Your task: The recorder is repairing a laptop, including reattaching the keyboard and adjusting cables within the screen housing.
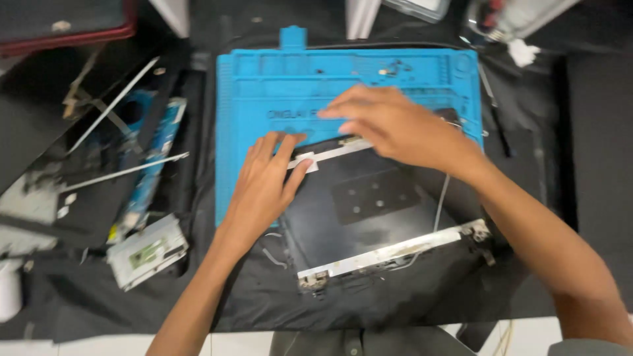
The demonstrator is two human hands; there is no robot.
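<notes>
A dark laptop screen back cover (369,204) lies tilted on a blue repair mat (297,86). A silver hinge bar (389,254) runs along its near edge, and a thin silver strip (330,153) lies along its far edge. My left hand (267,188) rests flat on the cover's far left corner, thumb and fingers at the end of the strip. My right hand (395,125) reaches in from the right, fingers spread over the strip's middle and the mat. Whether either hand grips the strip is blurred.
To the left lie stripped laptop parts: a blue-edged circuit board (148,165), thin metal bars (125,171) and a silver drive (148,250). A red-edged case (66,26) sits at top left, white scraps (524,51) at top right. Black cloth covers the table.
</notes>
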